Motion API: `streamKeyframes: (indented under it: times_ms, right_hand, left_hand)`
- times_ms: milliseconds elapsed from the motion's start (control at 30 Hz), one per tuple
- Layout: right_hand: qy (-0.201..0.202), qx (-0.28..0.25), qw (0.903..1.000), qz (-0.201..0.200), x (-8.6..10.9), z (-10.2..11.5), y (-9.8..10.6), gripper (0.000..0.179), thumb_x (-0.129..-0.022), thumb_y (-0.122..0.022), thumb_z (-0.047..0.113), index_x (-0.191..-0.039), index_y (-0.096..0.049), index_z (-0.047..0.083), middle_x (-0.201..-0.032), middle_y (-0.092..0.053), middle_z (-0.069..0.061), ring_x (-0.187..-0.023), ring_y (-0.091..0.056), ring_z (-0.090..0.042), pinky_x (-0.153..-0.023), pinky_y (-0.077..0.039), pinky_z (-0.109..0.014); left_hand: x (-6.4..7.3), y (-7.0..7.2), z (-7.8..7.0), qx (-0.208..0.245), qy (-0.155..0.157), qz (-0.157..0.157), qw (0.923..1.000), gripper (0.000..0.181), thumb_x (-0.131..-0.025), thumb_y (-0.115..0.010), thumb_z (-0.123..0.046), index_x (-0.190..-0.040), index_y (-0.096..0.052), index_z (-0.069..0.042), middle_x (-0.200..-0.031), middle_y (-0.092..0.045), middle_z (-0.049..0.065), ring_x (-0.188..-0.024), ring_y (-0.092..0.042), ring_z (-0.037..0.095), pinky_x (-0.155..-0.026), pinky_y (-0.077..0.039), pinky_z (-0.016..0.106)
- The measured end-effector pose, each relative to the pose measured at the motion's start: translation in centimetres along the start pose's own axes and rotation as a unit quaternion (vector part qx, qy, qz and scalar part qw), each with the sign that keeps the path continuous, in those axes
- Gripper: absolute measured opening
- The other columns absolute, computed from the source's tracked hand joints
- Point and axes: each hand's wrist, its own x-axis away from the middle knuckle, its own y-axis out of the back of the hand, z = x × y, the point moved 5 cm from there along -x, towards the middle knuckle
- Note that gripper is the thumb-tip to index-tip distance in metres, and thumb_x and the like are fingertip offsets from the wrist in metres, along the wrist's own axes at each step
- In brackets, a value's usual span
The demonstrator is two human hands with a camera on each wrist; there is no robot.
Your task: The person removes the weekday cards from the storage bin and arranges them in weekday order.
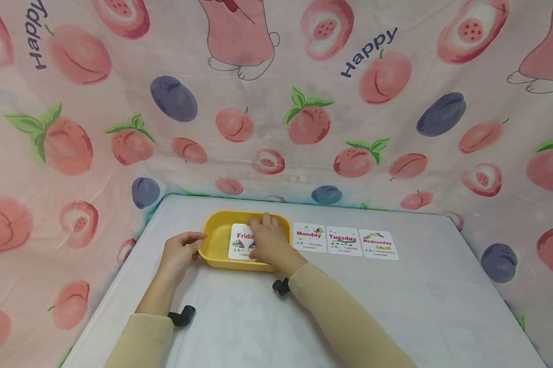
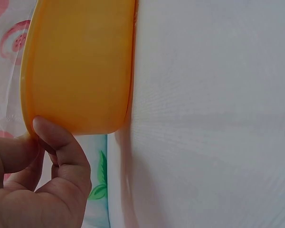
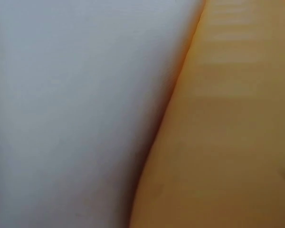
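Observation:
A yellow tray (image 1: pixel 219 225) stands toward the back of the white table. My left hand (image 1: pixel 181 254) pinches its left end at the rim, and the left wrist view shows the thumb and fingers (image 2: pixel 61 147) at the tray's corner. Inside the tray a white Friday card (image 1: pixel 239 240) lies face up, its right part covered. My right hand (image 1: pixel 272 243) reaches over the tray's right half, thumb at the card and fingers spread toward the back rim. Whether it grips the card is hidden. The right wrist view shows only the tray's outer wall (image 3: pixel 228 133) and tabletop.
A Monday card (image 1: pixel 309 244), a Tuesday card (image 1: pixel 344 247) and a Wednesday card (image 1: pixel 378 250) lie in a row right of the tray. A fruit-patterned cloth (image 1: pixel 267 102) hangs behind the white table (image 1: pixel 239 317) and at its sides.

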Motion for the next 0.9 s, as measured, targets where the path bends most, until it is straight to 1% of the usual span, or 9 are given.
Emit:
streamKeyframes:
  times_ms: [67,200,433,700,833,900]
  right_hand:
    - [0.003,-0.003,1.0,-0.001,-0.02,-0.03,-0.03,0.09,-0.082,-0.096,0.035,-0.157,-0.047,0.023,-0.137,-0.044,-0.008,-0.117,-0.045,-0.025,-0.106,-0.048,-0.037]
    - [0.008,-0.005,0.9999,-0.006,-0.11,-0.17,-0.18,0.088,-0.083,-0.095,0.033,-0.157,-0.047,0.022,-0.136,-0.044,-0.008,-0.116,-0.046,-0.024,-0.106,-0.05,-0.037]
    - [0.014,-0.016,0.9996,-0.018,-0.15,-0.23,-0.06,0.078,-0.089,-0.089,0.023,-0.156,-0.048,0.021,-0.137,-0.043,-0.009,-0.114,-0.05,-0.022,-0.103,-0.053,-0.034]
    - [0.023,-0.033,0.9988,-0.029,0.03,-0.18,0.28,0.071,-0.092,-0.083,0.012,-0.155,-0.05,0.021,-0.137,-0.042,-0.01,-0.097,-0.058,-0.019,-0.091,-0.055,-0.028]
    - [0.027,-0.041,0.9981,-0.037,0.02,-0.15,0.56,0.068,-0.092,-0.078,0.003,-0.153,-0.053,0.021,-0.137,-0.043,-0.01,-0.09,-0.06,-0.019,-0.085,-0.056,-0.026]
    - [0.028,-0.046,0.9977,-0.041,0.03,-0.13,0.74,0.067,-0.092,-0.075,-0.001,-0.152,-0.056,0.021,-0.136,-0.044,-0.009,-0.088,-0.061,-0.019,-0.084,-0.056,-0.026]
  left_hand:
    - [0.02,0.01,-0.01,0.0,0.0,0.001,1.0,0.028,-0.108,-0.059,-0.007,-0.133,-0.071,-0.002,-0.129,-0.06,0.015,-0.09,-0.058,0.02,-0.072,-0.057,0.021]
    - [0.03,0.04,-0.01,0.002,-0.002,0.002,1.0,0.028,-0.108,-0.059,-0.007,-0.133,-0.071,-0.001,-0.128,-0.06,0.014,-0.089,-0.058,0.02,-0.071,-0.057,0.022]
    - [0.05,0.06,0.02,0.003,-0.003,0.001,1.0,0.028,-0.108,-0.06,-0.007,-0.133,-0.071,0.0,-0.126,-0.06,0.014,-0.088,-0.058,0.019,-0.071,-0.057,0.022]
    - [0.04,0.05,0.0,0.005,0.001,0.001,1.0,0.028,-0.108,-0.06,-0.007,-0.133,-0.071,-0.002,-0.127,-0.06,0.014,-0.09,-0.058,0.02,-0.072,-0.058,0.022]
    - [0.0,0.06,0.04,0.006,0.0,0.003,1.0,0.027,-0.108,-0.061,-0.007,-0.132,-0.071,-0.001,-0.126,-0.06,0.014,-0.09,-0.058,0.02,-0.072,-0.058,0.022]
    - [-0.02,0.06,0.07,0.005,0.0,0.004,1.0,0.027,-0.108,-0.06,-0.007,-0.132,-0.071,-0.001,-0.125,-0.06,0.014,-0.089,-0.058,0.019,-0.072,-0.057,0.022]
